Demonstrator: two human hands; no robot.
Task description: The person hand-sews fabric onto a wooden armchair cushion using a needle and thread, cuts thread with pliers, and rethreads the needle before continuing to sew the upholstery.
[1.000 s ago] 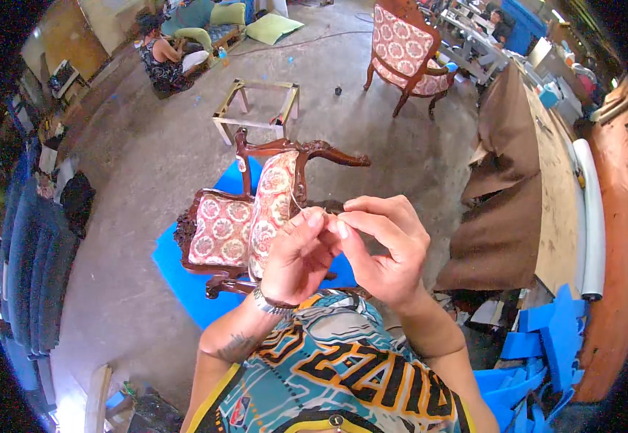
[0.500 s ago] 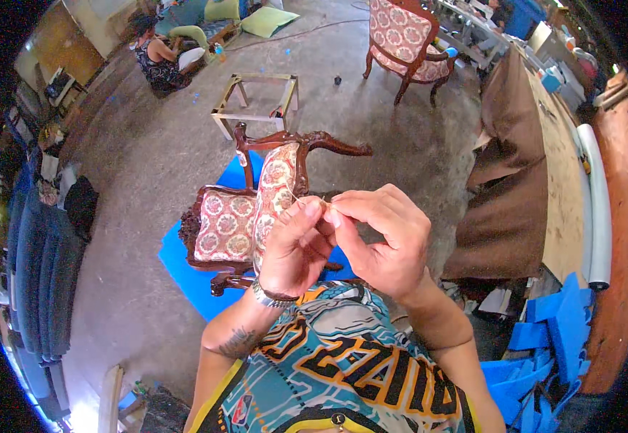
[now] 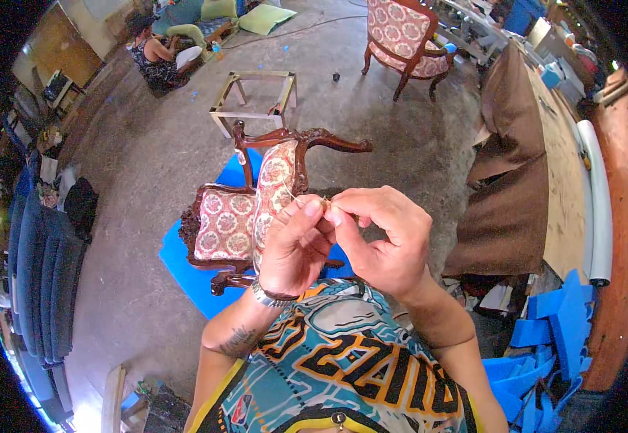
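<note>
My left hand and my right hand meet in pinches over an ornate wooden armchair with floral upholstery, lying on its side on blue foam. A thin pale thread runs out from the fingertips of my left hand. At the meeting point is something tiny that I cannot make out, largely hidden by both thumbs and forefingers.
A bare wooden frame stands beyond the chair, another floral armchair farther back. A seated person works at left. Brown material, a white roll and blue offcuts line the right; stacked dark panels the left.
The background has shifted slightly upward in the view, and both hands rose a little in the picture during the first half second. Their fingertips stay pinched together, with the thread between them.
</note>
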